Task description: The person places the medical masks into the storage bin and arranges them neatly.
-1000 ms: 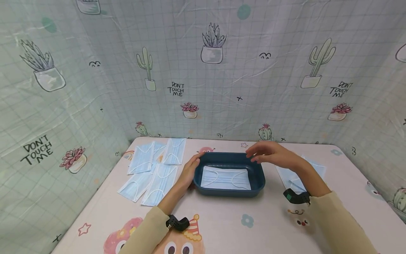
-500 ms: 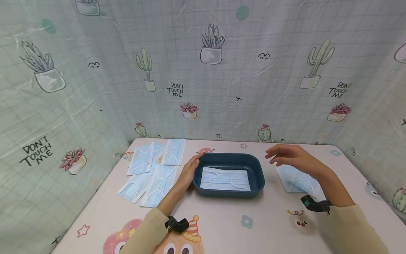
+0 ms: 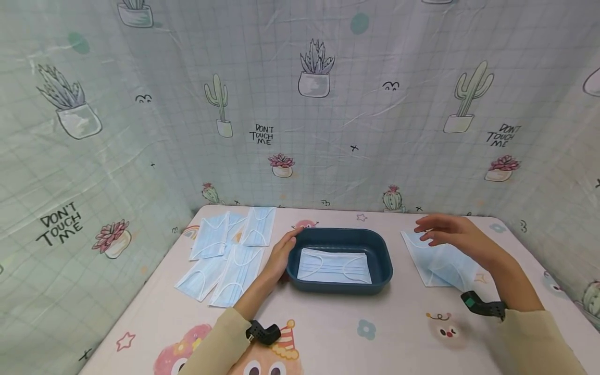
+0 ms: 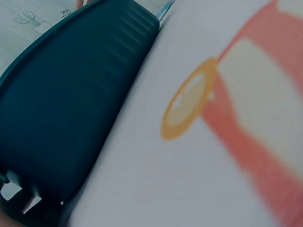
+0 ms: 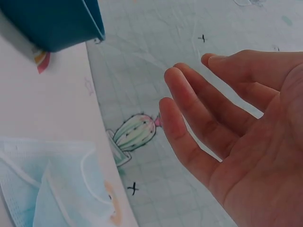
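A dark blue plastic basket (image 3: 339, 288) stands in the middle of the table, with a pleated light-blue face mask (image 3: 334, 266) lying flat in it. My left hand (image 3: 281, 254) holds the basket at its left end, fingertips at the rim; the left wrist view shows mostly the basket's side wall (image 4: 71, 99). To the right, my right hand (image 3: 457, 237) hovers over overlapping face masks (image 3: 440, 265), partly covering them in the head view. Its fingers (image 5: 182, 90) are loosely bent, with nothing between them in the right wrist view.
Several more face masks (image 3: 234, 273) lie overlapping on the table left of the basket. A cartoon-printed cloth (image 3: 337, 333) covers the table. Behind it and at both sides hangs a plastic curtain (image 3: 365, 114) with cactus drawings.
My right hand has moved right, from over the basket's right rim to above the masks on the right. My left hand and the basket have stayed in place.
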`<action>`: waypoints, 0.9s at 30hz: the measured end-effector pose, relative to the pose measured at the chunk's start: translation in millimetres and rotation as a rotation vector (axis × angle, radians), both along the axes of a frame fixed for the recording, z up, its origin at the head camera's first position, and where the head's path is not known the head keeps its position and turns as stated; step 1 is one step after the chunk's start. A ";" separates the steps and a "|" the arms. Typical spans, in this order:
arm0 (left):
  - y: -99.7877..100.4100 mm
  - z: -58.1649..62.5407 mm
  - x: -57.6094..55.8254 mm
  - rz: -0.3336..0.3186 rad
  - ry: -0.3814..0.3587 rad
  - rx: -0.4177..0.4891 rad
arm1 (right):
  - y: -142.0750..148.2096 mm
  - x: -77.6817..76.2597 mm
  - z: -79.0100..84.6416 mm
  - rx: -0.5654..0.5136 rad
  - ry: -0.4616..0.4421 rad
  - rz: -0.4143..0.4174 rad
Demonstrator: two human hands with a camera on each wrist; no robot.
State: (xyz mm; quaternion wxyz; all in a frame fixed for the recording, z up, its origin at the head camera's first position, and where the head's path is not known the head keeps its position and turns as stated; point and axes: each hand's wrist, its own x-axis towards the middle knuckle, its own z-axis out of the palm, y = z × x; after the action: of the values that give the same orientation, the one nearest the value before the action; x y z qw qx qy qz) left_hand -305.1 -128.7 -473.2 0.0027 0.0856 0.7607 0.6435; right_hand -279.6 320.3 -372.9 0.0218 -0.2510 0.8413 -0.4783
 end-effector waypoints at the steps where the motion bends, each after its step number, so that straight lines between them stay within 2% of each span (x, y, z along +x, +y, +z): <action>1: 0.0 -0.5 0.3 0.000 -0.004 -0.003 | 3.3 -0.2 -1.8 0.004 0.001 -0.010; 4: -0.2 -2.1 0.2 -0.004 -0.005 -0.010 | 12.9 -0.4 -6.3 -0.001 -0.005 -0.039; 11: 0.1 -2.3 -1.2 -0.014 0.054 -0.013 | 30.1 -0.6 -14.7 0.012 -0.002 -0.138; 22: -1.0 -3.3 -3.2 -0.010 0.035 -0.012 | 66.3 -2.6 -28.7 0.050 -0.067 -0.236; 27: 0.4 -2.4 -5.5 -0.035 0.032 0.007 | 82.9 -3.7 -36.6 0.089 -0.116 -0.282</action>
State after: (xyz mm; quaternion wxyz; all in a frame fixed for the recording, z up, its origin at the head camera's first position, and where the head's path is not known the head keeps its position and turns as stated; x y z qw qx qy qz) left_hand -310.6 -128.3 -475.6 0.0014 0.1091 0.7567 0.6446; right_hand -283.3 403.2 -409.5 0.0141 -0.1013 0.8858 -0.4526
